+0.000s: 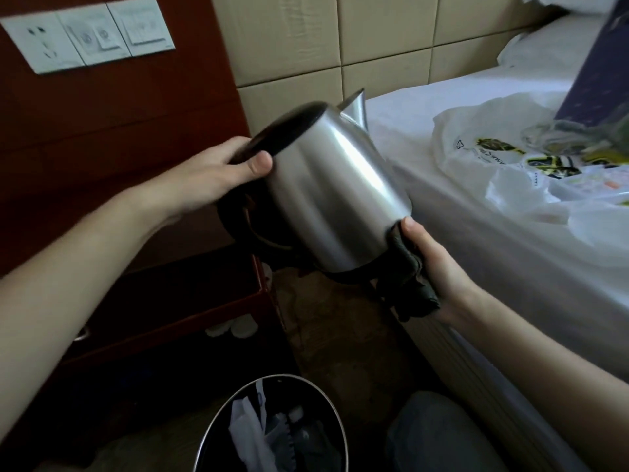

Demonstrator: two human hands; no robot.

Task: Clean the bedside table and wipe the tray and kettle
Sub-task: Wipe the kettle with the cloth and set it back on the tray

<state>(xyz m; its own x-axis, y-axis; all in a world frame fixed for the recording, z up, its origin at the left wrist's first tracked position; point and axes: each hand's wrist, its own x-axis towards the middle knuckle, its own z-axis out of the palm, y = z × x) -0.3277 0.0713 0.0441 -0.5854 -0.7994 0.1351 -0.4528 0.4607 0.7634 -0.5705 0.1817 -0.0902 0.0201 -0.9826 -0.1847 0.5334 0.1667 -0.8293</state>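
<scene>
Left hand [211, 178] grips lid end of steel kettle [337, 192], tilting it sideways so right hand [439, 264], clutching dark cloth [415, 287], reaches base edge for wiping.

Grips kettle [333, 192] at its top rim with left hand [218, 177], thumb pressed on the side, fingers curled over the edge; forearm bare, stretched in from lower left. Holds cloth [417, 289] against the base with right hand [439, 267], thumb up, forearm angled in from lower right.
</scene>
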